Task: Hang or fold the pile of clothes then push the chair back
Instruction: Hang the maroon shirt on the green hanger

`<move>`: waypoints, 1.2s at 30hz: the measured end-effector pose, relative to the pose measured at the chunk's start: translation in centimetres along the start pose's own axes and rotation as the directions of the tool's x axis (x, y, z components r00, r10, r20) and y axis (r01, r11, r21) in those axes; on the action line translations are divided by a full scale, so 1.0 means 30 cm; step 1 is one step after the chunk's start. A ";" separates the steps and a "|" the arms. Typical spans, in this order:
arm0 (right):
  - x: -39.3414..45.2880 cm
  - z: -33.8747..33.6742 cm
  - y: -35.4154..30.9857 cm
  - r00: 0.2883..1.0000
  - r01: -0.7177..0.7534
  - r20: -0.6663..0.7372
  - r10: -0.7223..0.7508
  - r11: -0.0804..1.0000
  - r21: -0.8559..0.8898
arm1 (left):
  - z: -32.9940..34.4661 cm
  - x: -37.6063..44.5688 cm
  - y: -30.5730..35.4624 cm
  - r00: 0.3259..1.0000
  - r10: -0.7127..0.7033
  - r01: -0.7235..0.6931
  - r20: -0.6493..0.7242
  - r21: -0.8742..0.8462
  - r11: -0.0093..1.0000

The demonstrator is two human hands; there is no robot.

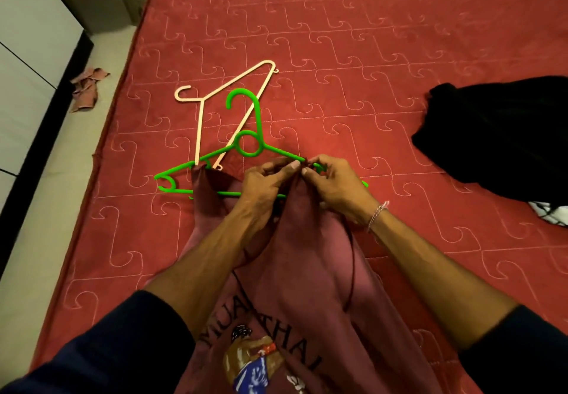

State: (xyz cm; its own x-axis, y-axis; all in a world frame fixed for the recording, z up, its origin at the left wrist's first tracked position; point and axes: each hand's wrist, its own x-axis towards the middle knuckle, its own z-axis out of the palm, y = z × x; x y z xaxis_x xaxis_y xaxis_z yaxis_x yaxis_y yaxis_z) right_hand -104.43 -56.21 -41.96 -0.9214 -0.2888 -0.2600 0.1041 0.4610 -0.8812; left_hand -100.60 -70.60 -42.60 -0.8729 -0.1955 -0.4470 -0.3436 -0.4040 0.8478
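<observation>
At frame centre, the left hand (266, 183) and right hand (333, 183) both pinch the shoulder strap of the maroon printed sleeveless shirt (295, 270), working it onto the right arm of the bright green plastic hanger (246, 147) lying on the red quilted mattress (368, 40). Best to seat the strap in the hanger's notch while keeping the fabric taut, with the far strap staying hooked at the left.

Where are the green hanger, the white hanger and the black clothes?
green hanger (243, 96), head view, on its hook.
white hanger (199, 123), head view, on its left arm.
black clothes (498, 135), head view, middle of the heap.
</observation>
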 end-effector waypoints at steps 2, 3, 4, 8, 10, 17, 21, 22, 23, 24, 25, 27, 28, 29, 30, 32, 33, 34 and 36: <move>-0.008 -0.020 -0.005 0.998 -0.007 0.069 0.010 0.999 -0.044 | -0.003 -0.008 -0.004 0.999 0.012 -0.012 0.031 0.001 1.000; -0.009 -0.025 -0.003 0.998 0.026 0.067 -0.019 0.994 -0.108 | -0.004 -0.011 -0.004 0.999 0.017 -0.018 0.041 0.004 1.000; -0.011 -0.027 -0.002 0.998 0.053 0.053 -0.044 0.982 -0.182 | -0.003 -0.014 -0.004 0.999 0.018 -0.018 0.044 0.005 1.000; -0.024 -0.033 -0.001 0.999 0.024 -0.035 -0.038 0.944 -0.328 | 0.008 -0.022 -0.007 0.999 0.026 -0.027 0.046 0.024 0.999; -0.034 -0.039 -0.009 0.998 0.023 -0.045 -0.042 0.929 -0.370 | 0.016 -0.028 -0.004 0.998 0.042 -0.043 0.054 0.027 0.999; -0.067 -0.083 -0.004 0.999 0.023 0.034 -0.017 0.988 -0.154 | 0.034 -0.037 0.023 0.995 0.101 -0.096 -0.010 0.243 0.965; -0.089 -0.135 0.007 0.947 0.079 -0.203 -0.248 0.795 -0.601 | 0.046 -0.026 0.029 0.988 0.157 -0.149 -0.017 0.221 0.964; -0.090 -0.145 -0.012 0.899 0.087 -0.241 -0.366 0.689 -0.719 | 0.046 -0.026 0.030 0.987 0.161 -0.155 -0.009 0.227 0.961; -0.079 -0.148 -0.023 0.861 0.138 -0.218 -0.460 0.624 -0.769 | 0.044 -0.024 0.030 0.986 0.168 -0.165 0.010 0.233 0.958; -0.066 -0.150 -0.040 0.848 0.224 -0.153 -0.508 0.603 -0.765 | 0.044 -0.025 0.036 0.984 0.176 -0.180 0.035 0.234 0.956; -0.048 -0.151 -0.056 0.858 0.313 -0.078 -0.508 0.638 -0.703 | 0.043 -0.027 0.040 0.980 0.192 -0.201 0.058 0.237 0.950; -0.010 -0.155 -0.079 0.903 0.395 0.039 -0.428 0.790 -0.470 | 0.045 -0.037 0.057 0.969 0.229 -0.244 0.089 0.246 0.938; 0.004 -0.158 -0.087 0.916 0.390 0.067 -0.396 0.837 -0.384 | 0.045 -0.044 0.071 0.965 0.243 -0.261 0.099 0.253 0.932; 0.007 -0.160 -0.100 0.918 0.387 0.066 -0.391 0.847 -0.364 | 0.042 -0.053 0.090 0.960 0.258 -0.278 0.106 0.264 0.924; 0.004 -0.162 -0.111 0.914 0.388 0.050 -0.403 0.833 -0.394 | 0.037 -0.063 0.109 0.957 0.273 -0.291 0.102 0.283 0.914; -0.017 -0.175 -0.154 0.889 0.400 0.010 -0.457 0.767 -0.502 | 0.022 -0.093 0.168 0.931 0.365 -0.343 0.024 0.401 0.849; -0.027 -0.184 -0.172 0.874 0.413 -0.001 -0.487 0.743 -0.527 | 0.007 -0.109 0.200 0.883 0.468 -0.383 -0.034 0.523 0.761; -0.040 -0.199 -0.206 0.859 0.438 0.003 -0.512 0.731 -0.523 | -0.012 -0.133 0.251 0.798 0.599 -0.416 -0.065 0.660 0.626; -0.069 -0.229 -0.279 0.844 0.481 0.024 -0.535 0.738 -0.473 | -0.057 -0.189 0.358 0.580 0.814 -0.397 -0.027 0.863 0.312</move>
State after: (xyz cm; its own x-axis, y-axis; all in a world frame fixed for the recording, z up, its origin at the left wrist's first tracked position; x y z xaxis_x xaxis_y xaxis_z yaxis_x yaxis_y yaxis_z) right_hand -105.96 -53.70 -31.32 -0.8247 -0.5109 0.2424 -0.5436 0.5981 -0.5889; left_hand -98.75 -75.36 -31.44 -0.7769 -0.4666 0.4228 -0.0592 0.7226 0.6887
